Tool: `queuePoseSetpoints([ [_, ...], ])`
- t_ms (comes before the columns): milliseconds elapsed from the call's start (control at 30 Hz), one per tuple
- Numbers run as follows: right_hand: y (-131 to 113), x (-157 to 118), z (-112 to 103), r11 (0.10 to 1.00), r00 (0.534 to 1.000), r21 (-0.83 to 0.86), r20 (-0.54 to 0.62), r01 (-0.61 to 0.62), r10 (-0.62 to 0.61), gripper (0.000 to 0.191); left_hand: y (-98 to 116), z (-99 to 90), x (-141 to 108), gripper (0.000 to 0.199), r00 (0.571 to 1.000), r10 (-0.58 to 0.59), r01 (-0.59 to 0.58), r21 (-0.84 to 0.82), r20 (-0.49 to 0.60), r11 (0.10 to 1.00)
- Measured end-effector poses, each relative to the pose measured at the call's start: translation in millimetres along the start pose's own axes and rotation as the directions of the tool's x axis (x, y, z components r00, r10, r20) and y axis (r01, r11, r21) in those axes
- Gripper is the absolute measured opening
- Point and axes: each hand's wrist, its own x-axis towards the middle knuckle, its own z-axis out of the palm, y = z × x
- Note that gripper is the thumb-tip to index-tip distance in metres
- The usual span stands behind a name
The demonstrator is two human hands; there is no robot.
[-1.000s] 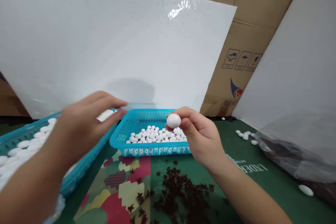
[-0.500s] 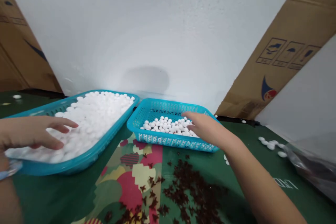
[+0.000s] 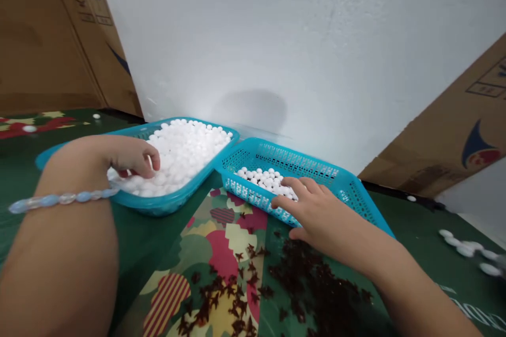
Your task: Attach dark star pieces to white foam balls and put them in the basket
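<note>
My left hand [image 3: 132,157] wears a bead bracelet [image 3: 67,198] and dips into the left turquoise basket [image 3: 158,204], heaped with small white balls [image 3: 190,145]. Its thumb and forefinger are curled into a pinch, with a bit of white, apparently one ball, showing between them. Over the front rim of the right turquoise basket [image 3: 292,152] hovers my right hand [image 3: 312,202], fingers apart and nothing visible in them. Fewer white balls [image 3: 263,176] lie in that basket, partly covered by this hand. Below it are many small dark brown star-shaped pieces [image 3: 316,284].
The green surface [image 3: 138,258] carries a patterned strip [image 3: 221,247], with more brown pieces [image 3: 233,295] on it. Loose white balls [image 3: 462,246] lie at the right. A white board [image 3: 276,52] stands behind the baskets, against cardboard boxes [image 3: 443,126].
My left hand has gone from spread fingers to a pinch among the balls. My right hand has drawn back from inside the right basket to its front rim. The view has turned left.
</note>
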Motion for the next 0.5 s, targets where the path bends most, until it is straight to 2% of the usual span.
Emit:
queuePoseSetpoints([
  [167, 15.4, 10.9, 7.6, 0.986, 0.992, 0.123, 0.052, 0.111, -0.118, 0.031, 5.6, -9.0, -8.1, 0.028, 0.990, -0.064, 0.066, 0.012, -0.128, 0.998],
  [300, 26.4, 19.4, 13.9, 0.981, 0.995, 0.171, 0.036, 0.091, -0.098, 0.028, 3.7, -8.9, -12.6, 0.024, 0.976, -0.041, 0.039, -0.013, -0.213, 0.999],
  [400, 24.8, 18.6, 14.6, 0.987, 0.996, 0.136, 0.017, 0.084, -0.087, 0.031, -6.1, -4.7, -10.5, 0.017, 0.965, 0.007, -0.030, -0.085, -0.261, 0.996],
  [500, 9.5, 11.7, 8.0, 1.000, 0.998, 0.012, -0.065, 0.025, -0.025, 0.026, -17.0, -1.5, -6.2, 0.015, 0.953, 0.031, -0.084, -0.164, -0.302, 0.983],
])
